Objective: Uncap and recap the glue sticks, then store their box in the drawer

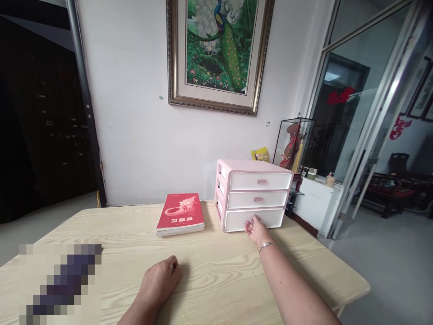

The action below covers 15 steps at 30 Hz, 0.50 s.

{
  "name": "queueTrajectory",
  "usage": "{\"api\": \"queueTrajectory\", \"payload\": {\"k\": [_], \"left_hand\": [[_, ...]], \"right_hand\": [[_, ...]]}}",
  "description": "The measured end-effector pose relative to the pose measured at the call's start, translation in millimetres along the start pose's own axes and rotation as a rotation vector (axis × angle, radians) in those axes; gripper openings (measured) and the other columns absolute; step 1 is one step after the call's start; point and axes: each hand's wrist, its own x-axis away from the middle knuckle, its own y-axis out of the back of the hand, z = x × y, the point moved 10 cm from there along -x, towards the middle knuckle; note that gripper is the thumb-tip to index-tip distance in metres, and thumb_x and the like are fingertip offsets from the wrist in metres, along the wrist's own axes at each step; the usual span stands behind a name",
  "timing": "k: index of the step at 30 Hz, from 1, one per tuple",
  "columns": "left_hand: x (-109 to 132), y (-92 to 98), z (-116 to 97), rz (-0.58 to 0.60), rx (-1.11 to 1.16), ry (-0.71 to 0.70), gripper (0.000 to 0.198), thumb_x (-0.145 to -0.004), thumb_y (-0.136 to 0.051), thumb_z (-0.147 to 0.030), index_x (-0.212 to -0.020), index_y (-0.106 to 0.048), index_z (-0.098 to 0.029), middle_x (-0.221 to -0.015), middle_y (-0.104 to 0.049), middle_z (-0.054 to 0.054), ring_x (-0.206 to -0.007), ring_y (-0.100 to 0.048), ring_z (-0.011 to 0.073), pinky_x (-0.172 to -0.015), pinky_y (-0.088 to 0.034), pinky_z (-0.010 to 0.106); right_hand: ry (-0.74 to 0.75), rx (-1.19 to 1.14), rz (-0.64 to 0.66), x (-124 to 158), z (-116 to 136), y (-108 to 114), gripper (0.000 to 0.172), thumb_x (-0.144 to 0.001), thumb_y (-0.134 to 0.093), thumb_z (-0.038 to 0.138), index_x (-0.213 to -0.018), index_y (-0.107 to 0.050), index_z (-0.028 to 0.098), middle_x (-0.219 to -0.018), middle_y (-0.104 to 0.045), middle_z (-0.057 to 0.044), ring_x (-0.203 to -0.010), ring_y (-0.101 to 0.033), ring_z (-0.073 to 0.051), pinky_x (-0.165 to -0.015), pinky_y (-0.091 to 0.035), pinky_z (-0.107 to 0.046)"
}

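Observation:
A small pink drawer cabinet (260, 164) with three white drawers stands at the back of the wooden table (209, 289). My right hand (257, 231), with a silver bracelet at its wrist, reaches to the bottom drawer (233, 221). Its fingers are curled at that drawer's handle and mostly cover it. All three drawers sit closed in the frame. My left hand (162, 276) rests on the tabletop in a loose fist, with nothing visible in it. Beyond it lies a thick red book (182, 210), left of the cabinet.
A blurred dark patch (64, 284) covers the table's left front. Behind the cabinet are a yellow packet (260, 154) and a glass display case (292, 146). A framed peacock picture (216, 101) hangs on the wall. The table's right edge drops to a tiled floor.

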Motion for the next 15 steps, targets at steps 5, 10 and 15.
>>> {"api": "queueTrajectory", "payload": {"k": [5, 10, 15], "left_hand": [[-2, 0.6, 1, -0.008, -0.008, 0.006, 0.023, -0.091, -0.038, -0.032, -0.083, -0.058, -0.024, -0.080, -0.072, 0.005, -0.077, -0.066, 0.0217, -0.062, -0.033, 0.027], [-1, 3.3, 2, -0.009, 0.003, 0.025, 0.023, -0.090, -0.039, -0.032, -0.082, -0.059, -0.024, -0.081, -0.072, 0.004, -0.076, -0.066, 0.0208, -0.063, -0.034, 0.027], [-1, 3.5, 3, 0.006, 0.003, 0.034, 0.023, -0.091, -0.039, -0.033, -0.083, -0.059, -0.024, -0.082, -0.073, 0.004, -0.078, -0.066, 0.0213, -0.062, -0.034, 0.027]], "right_hand": [[0.001, 0.032, -0.012, -3, 3, 3, 0.028, -0.096, -0.050, 0.039, -0.076, -0.049, 0.019, -0.060, -0.058, 0.002, -0.049, -0.059, -0.008, -0.047, -0.045, -0.016], [0.023, 0.070, -0.002, 7, 4, 16, 0.025, -0.090, -0.058, 0.038, -0.076, -0.051, 0.018, -0.059, -0.060, 0.002, -0.048, -0.059, -0.009, -0.043, -0.041, -0.015], [0.042, 0.096, -0.004, 26, 2, 44, 0.027, -0.086, -0.064, 0.040, -0.076, -0.052, 0.018, -0.058, -0.061, 0.002, -0.048, -0.060, -0.010, -0.042, -0.039, -0.015]]}}
